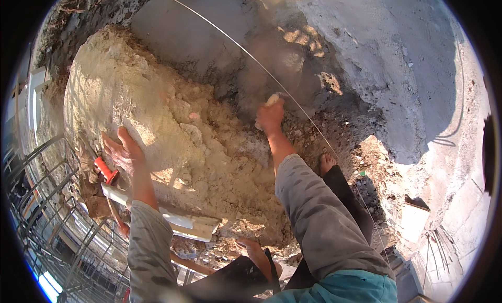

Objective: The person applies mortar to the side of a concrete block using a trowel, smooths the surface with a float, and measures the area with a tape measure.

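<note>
My right hand (pixel 271 118) is closed round a pale, rounded handle (pixel 273 99), whose ends show above and below the fist. The rest of that tool cannot be made out against the blurred, dark grey mortar (pixel 269 59) just beyond it. Off to the left, my left hand (pixel 125 152) is open, fingers apart and holding nothing, over the side of a large mound of yellowish sandy earth (pixel 172 109). Whether it touches the mound I cannot tell. A tool with a red-orange handle (pixel 106 170) lies close by this hand, at the mound's near left edge.
A taut white string (pixel 251 56) crosses diagonally past my right hand. Steel bar cages (pixel 63 198) stand at left. A pale board (pixel 196 225) lies below the mound. Smooth grey mortar (pixel 387 46) slopes at right. My bare feet (pixel 327 163) rest on rubble.
</note>
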A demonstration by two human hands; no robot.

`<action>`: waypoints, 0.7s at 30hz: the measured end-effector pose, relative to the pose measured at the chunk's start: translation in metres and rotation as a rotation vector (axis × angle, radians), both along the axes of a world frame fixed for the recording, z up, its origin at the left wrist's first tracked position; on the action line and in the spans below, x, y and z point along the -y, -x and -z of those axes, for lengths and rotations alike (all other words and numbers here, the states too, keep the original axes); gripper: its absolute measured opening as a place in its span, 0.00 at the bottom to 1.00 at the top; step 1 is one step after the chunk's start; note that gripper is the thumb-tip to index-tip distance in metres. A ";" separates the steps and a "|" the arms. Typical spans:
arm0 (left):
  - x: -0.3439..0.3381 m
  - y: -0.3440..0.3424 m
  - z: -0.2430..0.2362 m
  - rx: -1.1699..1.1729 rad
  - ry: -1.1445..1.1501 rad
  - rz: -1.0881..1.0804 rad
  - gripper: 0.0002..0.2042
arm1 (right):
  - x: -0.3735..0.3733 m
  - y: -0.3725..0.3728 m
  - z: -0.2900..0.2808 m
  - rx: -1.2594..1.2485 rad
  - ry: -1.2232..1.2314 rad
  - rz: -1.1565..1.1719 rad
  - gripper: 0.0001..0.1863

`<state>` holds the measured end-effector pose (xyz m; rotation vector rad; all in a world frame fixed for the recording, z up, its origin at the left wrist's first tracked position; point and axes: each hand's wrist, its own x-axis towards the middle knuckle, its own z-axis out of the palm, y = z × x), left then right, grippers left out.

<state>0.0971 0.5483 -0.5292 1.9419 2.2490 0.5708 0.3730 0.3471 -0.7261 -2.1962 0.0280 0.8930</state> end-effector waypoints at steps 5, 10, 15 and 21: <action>-0.002 0.005 -0.007 -0.057 -0.014 -0.023 0.38 | -0.030 -0.048 -0.058 -0.011 0.141 -0.532 0.26; -0.004 0.003 0.002 0.009 -0.025 0.019 0.39 | 0.030 -0.068 -0.064 0.346 -0.010 -0.600 0.26; -0.002 -0.004 0.004 -0.008 -0.038 0.044 0.37 | 0.001 -0.108 -0.066 0.305 0.217 -0.882 0.26; 0.001 0.000 0.000 -0.017 -0.032 0.008 0.39 | 0.025 -0.168 -0.061 0.475 0.191 -0.958 0.28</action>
